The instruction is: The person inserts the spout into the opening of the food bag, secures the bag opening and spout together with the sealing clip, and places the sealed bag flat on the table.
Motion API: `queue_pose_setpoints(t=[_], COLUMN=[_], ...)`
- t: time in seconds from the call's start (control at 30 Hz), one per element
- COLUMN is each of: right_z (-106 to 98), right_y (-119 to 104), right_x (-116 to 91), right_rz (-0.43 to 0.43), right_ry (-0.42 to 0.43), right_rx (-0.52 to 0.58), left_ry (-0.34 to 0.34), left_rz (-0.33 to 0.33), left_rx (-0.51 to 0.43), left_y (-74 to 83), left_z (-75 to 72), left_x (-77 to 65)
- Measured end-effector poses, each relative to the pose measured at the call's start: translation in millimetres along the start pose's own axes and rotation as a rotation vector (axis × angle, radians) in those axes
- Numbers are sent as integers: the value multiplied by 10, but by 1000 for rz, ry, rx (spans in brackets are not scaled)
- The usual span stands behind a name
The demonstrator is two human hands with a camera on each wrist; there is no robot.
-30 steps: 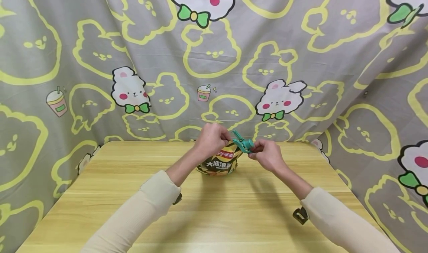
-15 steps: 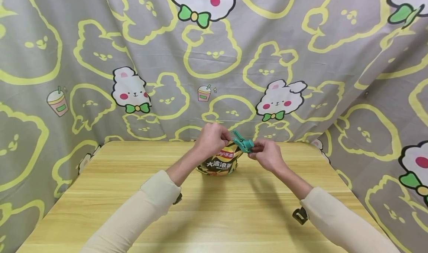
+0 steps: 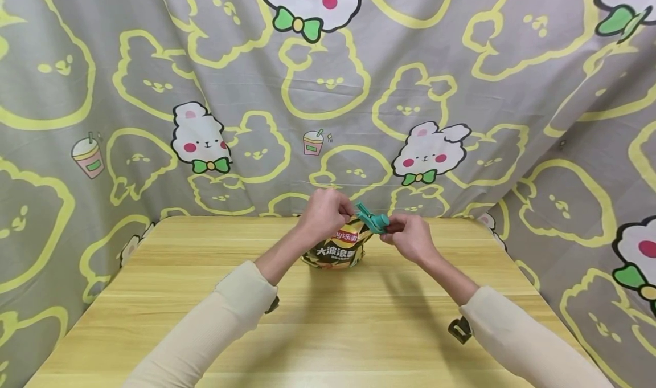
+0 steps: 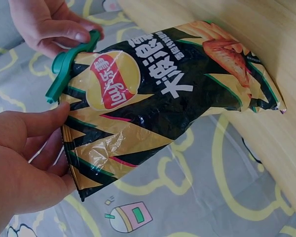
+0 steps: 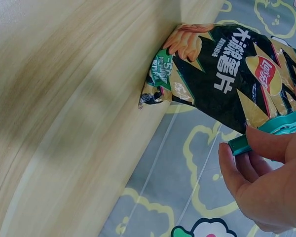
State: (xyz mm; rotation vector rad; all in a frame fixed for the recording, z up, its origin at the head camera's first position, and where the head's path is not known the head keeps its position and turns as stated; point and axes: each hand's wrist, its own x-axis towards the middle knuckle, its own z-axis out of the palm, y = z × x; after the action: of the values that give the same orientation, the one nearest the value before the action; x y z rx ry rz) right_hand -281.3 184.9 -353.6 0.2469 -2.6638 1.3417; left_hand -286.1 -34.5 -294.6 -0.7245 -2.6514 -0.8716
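Note:
A black and gold chip bag (image 3: 338, 254) stands on the table with its top edge raised. My left hand (image 3: 325, 212) pinches that top edge between thumb and fingers, as the left wrist view shows at the bag's corner (image 4: 84, 173). A teal-green bag clip (image 3: 373, 219) lies across the other part of the top edge. The right hand (image 3: 410, 237) grips the clip's outer end, thumb on one side and fingers on the other in the right wrist view (image 5: 271, 173). The clip's two arms look close together, but whether they are locked cannot be told.
The light wooden table (image 3: 205, 297) extends around the bag on all sides. A grey curtain (image 3: 246, 92) printed with yellow outlines and white cartoon animals hangs behind and beside it. Dark straps show at both sleeve cuffs (image 3: 460, 330).
The clip's upper arm has swung down toward its lower arm, so the gap between them is narrower. Both hands and the bag have stayed nearly in place.

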Motion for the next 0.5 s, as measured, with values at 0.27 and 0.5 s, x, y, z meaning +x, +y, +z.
queue_pose_setpoints(t=[0.27,0.5], right_z=[1,24], right_y=[5,15], right_x=[1,5], right_rz=[-11,-35], right_ry=[4,19], right_rx=[-5,-8], left_ry=[2,8], left_rz=[6,19], left_rx=[-1,10], left_y=[-10,-21], left_z=[-3,-10], left_x=[2,3])
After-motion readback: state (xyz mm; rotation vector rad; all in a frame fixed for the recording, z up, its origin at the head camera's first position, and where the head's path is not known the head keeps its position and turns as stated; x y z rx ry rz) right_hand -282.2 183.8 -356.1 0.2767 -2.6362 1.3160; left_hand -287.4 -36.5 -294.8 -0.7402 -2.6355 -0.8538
